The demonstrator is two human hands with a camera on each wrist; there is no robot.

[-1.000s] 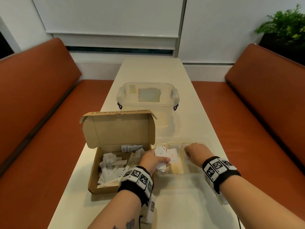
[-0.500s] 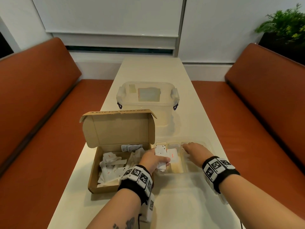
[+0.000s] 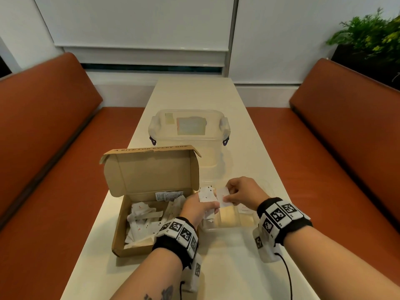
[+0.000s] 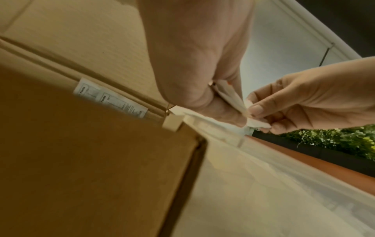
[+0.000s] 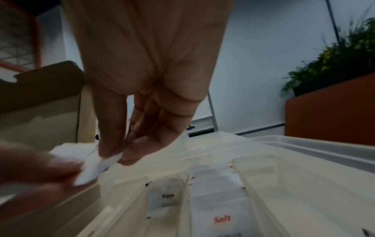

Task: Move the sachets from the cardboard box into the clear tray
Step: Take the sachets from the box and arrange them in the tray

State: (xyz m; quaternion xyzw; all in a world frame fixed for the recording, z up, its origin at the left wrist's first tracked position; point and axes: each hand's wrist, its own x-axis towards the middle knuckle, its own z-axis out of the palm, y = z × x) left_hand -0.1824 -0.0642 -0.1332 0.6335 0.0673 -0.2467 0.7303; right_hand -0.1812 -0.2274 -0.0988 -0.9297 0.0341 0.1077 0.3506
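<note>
Your left hand (image 3: 200, 207) grips a bunch of sachets (image 3: 206, 194) over the tray (image 3: 236, 226); your right hand (image 3: 242, 194) pinches one — peel it off cleanly, then drop it into the matching compartment.

The clear tray (image 3: 229, 228) is being viewed from above by the head camera and closely by both wrist cameras.

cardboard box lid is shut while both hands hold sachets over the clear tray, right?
Not quite: the cardboard box lid stands open, as the head view shows. The rest holds: the left hand holds sachets and the right hand pinches one over the clear tray.
</note>
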